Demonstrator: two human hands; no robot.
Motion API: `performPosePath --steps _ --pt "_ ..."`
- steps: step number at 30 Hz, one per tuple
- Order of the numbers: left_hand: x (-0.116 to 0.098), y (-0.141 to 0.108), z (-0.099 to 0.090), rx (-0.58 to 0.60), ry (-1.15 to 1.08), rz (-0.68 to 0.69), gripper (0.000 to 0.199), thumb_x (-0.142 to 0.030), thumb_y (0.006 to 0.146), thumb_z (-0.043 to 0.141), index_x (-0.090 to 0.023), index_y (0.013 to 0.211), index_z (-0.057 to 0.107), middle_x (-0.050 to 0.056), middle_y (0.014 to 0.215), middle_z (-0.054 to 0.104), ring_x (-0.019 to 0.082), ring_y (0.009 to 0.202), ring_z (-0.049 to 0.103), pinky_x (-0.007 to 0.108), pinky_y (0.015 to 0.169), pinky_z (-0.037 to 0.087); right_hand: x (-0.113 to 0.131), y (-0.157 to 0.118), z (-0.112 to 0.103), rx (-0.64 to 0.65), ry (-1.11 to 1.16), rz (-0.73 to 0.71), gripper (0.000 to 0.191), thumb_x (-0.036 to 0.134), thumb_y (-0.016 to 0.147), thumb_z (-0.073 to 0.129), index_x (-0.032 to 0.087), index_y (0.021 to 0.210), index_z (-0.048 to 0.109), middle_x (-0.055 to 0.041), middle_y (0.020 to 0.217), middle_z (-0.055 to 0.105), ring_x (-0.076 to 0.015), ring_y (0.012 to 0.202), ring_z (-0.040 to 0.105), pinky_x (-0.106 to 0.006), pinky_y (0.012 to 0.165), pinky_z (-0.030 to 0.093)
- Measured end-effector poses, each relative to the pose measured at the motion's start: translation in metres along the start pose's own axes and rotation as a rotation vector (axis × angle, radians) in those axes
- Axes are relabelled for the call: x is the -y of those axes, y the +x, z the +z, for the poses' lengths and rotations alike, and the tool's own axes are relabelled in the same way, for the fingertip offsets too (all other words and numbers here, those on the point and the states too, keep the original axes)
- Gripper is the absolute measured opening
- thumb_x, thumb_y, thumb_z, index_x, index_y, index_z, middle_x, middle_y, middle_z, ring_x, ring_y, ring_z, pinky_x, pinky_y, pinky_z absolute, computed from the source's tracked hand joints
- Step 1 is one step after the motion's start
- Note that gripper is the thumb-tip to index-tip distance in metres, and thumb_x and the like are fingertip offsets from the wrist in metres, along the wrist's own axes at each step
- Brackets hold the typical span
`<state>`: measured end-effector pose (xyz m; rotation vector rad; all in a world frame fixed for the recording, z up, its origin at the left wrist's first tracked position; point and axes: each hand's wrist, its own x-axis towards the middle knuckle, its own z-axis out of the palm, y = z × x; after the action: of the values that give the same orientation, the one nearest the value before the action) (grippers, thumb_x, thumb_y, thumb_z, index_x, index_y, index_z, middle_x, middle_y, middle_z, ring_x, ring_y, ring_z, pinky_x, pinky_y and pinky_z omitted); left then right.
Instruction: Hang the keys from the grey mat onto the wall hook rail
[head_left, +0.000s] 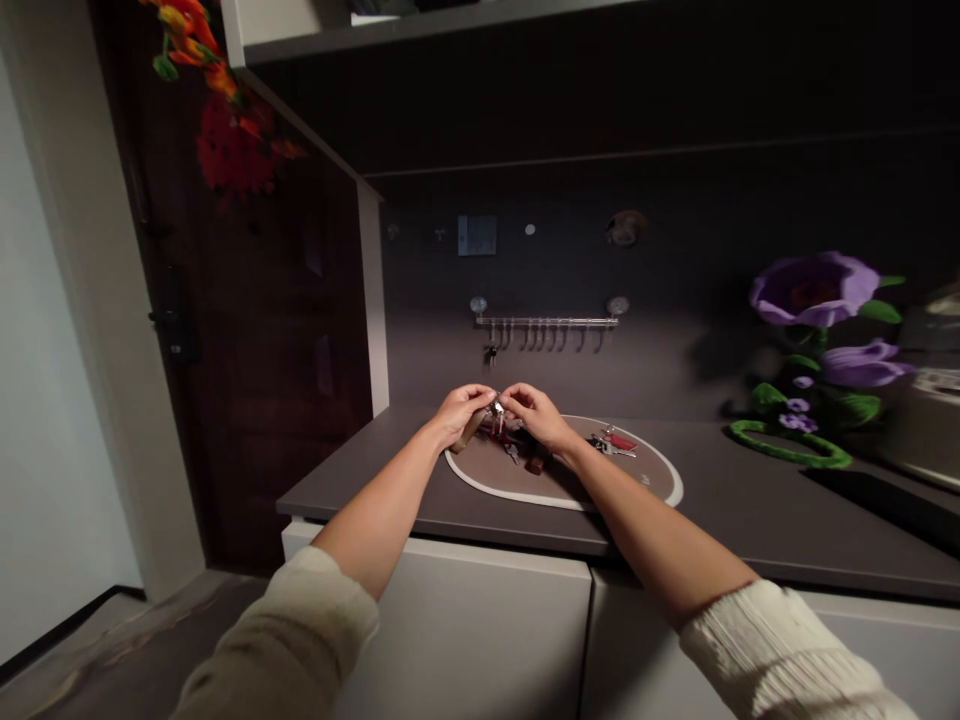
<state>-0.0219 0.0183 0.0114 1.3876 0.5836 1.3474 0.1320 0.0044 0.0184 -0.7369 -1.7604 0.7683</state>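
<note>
My left hand (pixel 461 410) and my right hand (pixel 536 412) are close together above an oval brown mat (pixel 480 470) with a white rim. Between them a bunch of keys (pixel 499 410) hangs, pinched by the fingers of both hands. A tan strap-like piece (pixel 466 435) hangs below my left hand. On the mat under my hands lie a loose key (pixel 513 453) and red and dark brown pieces, partly hidden. Right of my right wrist rests another set of keys (pixel 606 447) with a red tag (pixel 621 441).
On the back wall a clear hook rail (pixel 547 322) holds one small dark key (pixel 492 354) at its left end. Purple artificial flowers (pixel 814 290) with a green ring base stand at the right. An overhead shelf (pixel 435 35) juts out above the counter (pixel 360 480). A dark door (pixel 262 400) is at left.
</note>
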Motion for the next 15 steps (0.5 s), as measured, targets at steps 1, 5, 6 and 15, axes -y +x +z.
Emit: performPosePath --steps 1,5,6,15 --pt "0.0 0.0 0.0 0.001 -0.01 0.006 0.033 -0.033 0.052 0.075 -0.013 0.073 0.06 -0.002 0.066 0.06 0.007 0.06 0.054 0.022 0.063 0.043 0.002 0.0 0.0 -0.002 -0.008 -0.014 0.026 0.041 0.067 0.06 0.017 0.075 0.055 0.0021 0.07 0.053 -0.0087 0.066 0.05 -0.022 0.064 0.045" --pt "0.003 0.003 -0.001 -0.018 -0.015 0.043 0.035 -0.035 0.054 0.074 -0.013 0.077 0.062 0.001 0.072 0.062 0.009 0.066 0.056 0.023 0.067 0.044 0.004 0.0 -0.001 -0.028 0.02 -0.001 0.026 0.041 0.067 0.06 0.017 0.076 0.055 0.0016 0.074 0.054 -0.0094 0.071 0.051 -0.024 0.07 0.045" --pt "0.003 0.005 -0.002 -0.028 -0.006 0.048 0.036 -0.036 0.054 0.073 -0.013 0.079 0.062 0.002 0.074 0.063 0.009 0.067 0.056 0.023 0.067 0.043 0.005 0.001 -0.002 -0.037 0.035 0.015 0.026 0.041 0.066 0.06 0.017 0.076 0.055 0.0016 0.074 0.054 -0.0095 0.072 0.051 -0.024 0.071 0.045" --pt "0.002 0.009 -0.004 -0.337 0.187 0.071 0.028 -0.038 0.065 0.062 -0.014 0.08 0.063 0.005 0.079 0.065 0.012 0.072 0.057 0.023 0.067 0.041 0.008 0.028 -0.01 -0.143 0.277 0.105 0.028 0.035 0.058 0.069 0.016 0.072 0.054 0.0015 0.074 0.058 -0.0083 0.07 0.054 -0.024 0.07 0.045"
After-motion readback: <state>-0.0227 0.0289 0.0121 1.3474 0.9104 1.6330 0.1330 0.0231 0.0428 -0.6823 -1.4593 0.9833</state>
